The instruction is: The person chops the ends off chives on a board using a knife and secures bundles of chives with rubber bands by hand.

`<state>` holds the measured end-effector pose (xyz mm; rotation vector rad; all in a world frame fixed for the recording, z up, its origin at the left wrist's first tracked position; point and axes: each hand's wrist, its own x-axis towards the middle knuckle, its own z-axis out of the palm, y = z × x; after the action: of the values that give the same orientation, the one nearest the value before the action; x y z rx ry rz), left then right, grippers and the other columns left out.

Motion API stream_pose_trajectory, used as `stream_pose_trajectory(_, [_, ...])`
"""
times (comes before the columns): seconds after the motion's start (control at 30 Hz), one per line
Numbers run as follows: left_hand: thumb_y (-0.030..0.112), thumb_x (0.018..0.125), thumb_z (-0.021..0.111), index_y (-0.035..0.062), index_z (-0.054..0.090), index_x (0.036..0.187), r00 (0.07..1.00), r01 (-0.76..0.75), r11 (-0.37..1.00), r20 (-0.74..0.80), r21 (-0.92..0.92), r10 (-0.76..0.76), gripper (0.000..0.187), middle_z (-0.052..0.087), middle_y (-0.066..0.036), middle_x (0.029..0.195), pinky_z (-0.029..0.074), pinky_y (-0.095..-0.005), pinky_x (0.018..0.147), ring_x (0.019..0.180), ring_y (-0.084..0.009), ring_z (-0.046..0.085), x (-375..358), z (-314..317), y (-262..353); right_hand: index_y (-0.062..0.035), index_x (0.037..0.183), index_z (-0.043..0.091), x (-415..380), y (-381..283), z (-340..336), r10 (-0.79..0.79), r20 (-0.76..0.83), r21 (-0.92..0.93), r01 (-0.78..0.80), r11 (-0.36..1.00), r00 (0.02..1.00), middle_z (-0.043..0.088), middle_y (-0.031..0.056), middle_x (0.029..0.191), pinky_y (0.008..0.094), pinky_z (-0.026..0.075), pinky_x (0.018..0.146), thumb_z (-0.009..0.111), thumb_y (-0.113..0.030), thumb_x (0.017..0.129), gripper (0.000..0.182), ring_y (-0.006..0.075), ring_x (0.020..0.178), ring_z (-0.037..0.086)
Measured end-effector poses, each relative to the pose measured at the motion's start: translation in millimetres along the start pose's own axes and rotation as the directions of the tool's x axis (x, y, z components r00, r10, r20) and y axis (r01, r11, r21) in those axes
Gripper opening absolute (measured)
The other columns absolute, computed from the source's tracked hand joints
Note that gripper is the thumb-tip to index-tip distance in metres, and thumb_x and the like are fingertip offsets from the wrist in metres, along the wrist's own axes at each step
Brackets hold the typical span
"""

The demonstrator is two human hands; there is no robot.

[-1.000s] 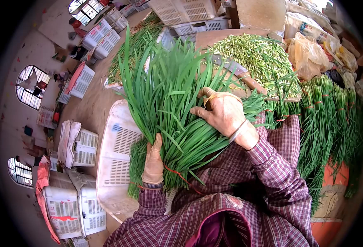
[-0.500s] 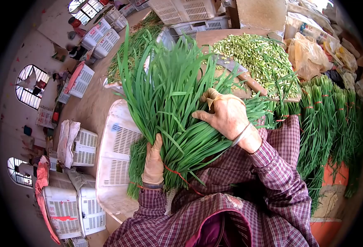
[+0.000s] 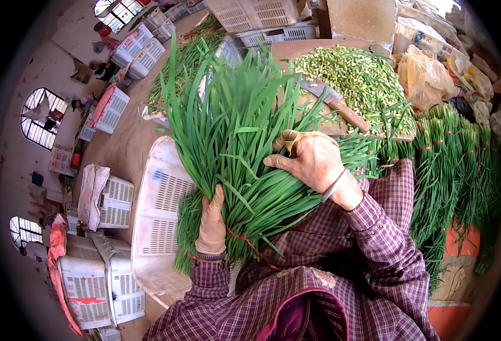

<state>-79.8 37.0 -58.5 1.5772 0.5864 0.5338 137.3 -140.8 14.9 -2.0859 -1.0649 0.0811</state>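
Note:
A large loose bunch of garlic chives (image 3: pixel 233 119) fans out in front of me, its long green leaves pointing away. My left hand (image 3: pixel 211 221), in a thin tan glove, is wrapped around the lower left of the bunch, by a red tie (image 3: pixel 244 238). Over the right side of the leaves, my right hand (image 3: pixel 313 159) has its gloved fingers curled and its thumb stretched across the blades. Its fingertips are partly hidden among the leaves they grip.
A white plastic basket (image 3: pixel 162 216) with more chives stands at left. Ahead, a knife (image 3: pixel 341 108) lies on a board by a heap of chopped stems (image 3: pixel 347 68). Tied chive bunches (image 3: pixel 443 165) hang at right. Plastic bags (image 3: pixel 423 79) and stacked crates (image 3: pixel 256 14) stand behind.
My right hand has shifted very slightly, its curled fingers coming down a little toward the thumb. The left hand and the bunch stay in place.

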Motion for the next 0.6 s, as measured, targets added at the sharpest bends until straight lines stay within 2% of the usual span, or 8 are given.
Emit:
stream_pose_trajectory(0.1, [0.043,0.105,0.053,-0.0017,0.045,0.145,0.994,0.108,0.984,-0.021,-0.138,-0.112,0.06,0.053,-0.011,0.142,0.042,-0.0322,0.109,0.126,-0.0172,0.051,0.0,2.8,6.8,-0.0133,0.091,0.074,1.9,0.1,-0.8,0.043,0.052,0.079,-0.047,0.996,0.998,0.068,0.0097,0.07,0.0413,0.054,0.07,0.078,-0.049,0.08,0.037,0.0296,0.074,0.07])
stream_pose_trajectory(0.13, [0.043,0.105,0.053,-0.0017,0.045,0.145,0.993,0.108,0.985,-0.02,-0.138,-0.112,0.06,0.053,-0.011,0.142,0.042,-0.0322,0.109,0.126,-0.0172,0.051,0.2,0.8,4.2,-0.0133,0.091,0.074,2.3,0.1,-0.9,0.044,0.051,0.079,-0.048,0.996,0.998,0.068,0.0097,0.07,0.0413,0.054,0.07,0.078,-0.049,0.08,0.037,0.0296,0.074,0.07])
stream_pose_trajectory(0.2, [0.034,0.108,0.051,0.0068,0.046,0.149,0.997,0.079,0.994,0.004,-0.074,-0.079,0.049,0.051,-0.012,0.145,0.04,-0.0346,0.111,0.128,-0.0208,0.05,0.9,-3.3,-1.5,-0.0133,0.091,0.074,3.3,0.8,-1.4,0.061,0.079,0.126,-0.07,0.99,0.995,0.068,0.0099,0.07,0.041,0.054,0.07,0.079,-0.047,0.08,0.036,0.0301,0.074,0.069])
stream_pose_trajectory(0.23, [0.033,0.108,0.05,0.0064,0.045,0.149,0.998,0.069,0.996,0.012,-0.057,-0.069,0.049,0.051,-0.013,0.145,0.04,-0.0347,0.111,0.129,-0.0211,0.05,1.2,-4.0,-3.0,-0.0133,0.091,0.074,3.4,2.2,-0.3,0.062,0.078,0.126,-0.072,0.989,0.995,0.068,0.0099,0.07,0.041,0.054,0.07,0.079,-0.047,0.08,0.036,0.0301,0.074,0.069])
stream_pose_trajectory(0.3, [0.032,0.109,0.048,0.0057,0.044,0.15,0.998,0.059,0.997,0.01,-0.045,-0.058,0.049,0.05,-0.013,0.146,0.04,-0.0347,0.111,0.129,-0.0217,0.051,1.5,-3.4,-2.3,-0.0106,0.089,0.072,3.7,7.3,4.4,0.009,0.031,0.181,-0.015,0.983,0.999,0.058,0.007,0.055,0.0377,0.047,0.057,0.078,-0.045,0.084,0.035,0.0239,0.054,0.06])
stream_pose_trajectory(0.5, [0.03,0.11,0.044,0.0036,0.041,0.151,0.997,0.077,0.996,-0.019,-0.043,-0.077,0.049,0.048,-0.015,0.148,0.041,-0.0349,0.111,0.13,-0.0234,0.051,1.6,2.5,7.6,-0.0097,0.089,0.073,4.6,13.0,8.8,0.024,0.021,0.24,-0.029,0.97,0.999,0.06,0.007,0.057,0.0346,0.047,0.056,0.078,-0.04,0.085,0.031,0.0199,0.053,0.058])
stream_pose_trajectory(0.53, [0.03,0.11,0.043,0.0033,0.041,0.151,0.997,0.077,0.996,-0.023,-0.038,-0.078,0.049,0.048,-0.015,0.149,0.041,-0.0349,0.111,0.13,-0.0237,0.051,1.5,3.3,9.5,-0.0097,0.089,0.073,3.4,13.6,9.9,0.024,0.021,0.24,-0.029,0.97,0.999,0.06,0.007,0.057,0.0346,0.047,0.056,0.078,-0.04,0.085,0.031,0.0199,0.053,0.058])
stream_pose_trajectory(0.6, [0.029,0.111,0.041,0.0026,0.039,0.152,0.996,0.078,0.997,-0.031,-0.018,-0.079,0.049,0.048,-0.015,0.149,0.041,-0.035,0.111,0.13,-0.0243,0.051,1.5,6.6,13.7,-0.0116,0.085,0.073,0.6,15.2,13.6,0.026,-0.043,0.32,-0.011,0.947,0.999,0.064,0.0095,0.064,0.0418,0.051,0.065,0.076,-0.038,0.084,0.027,0.0291,0.063,0.065])
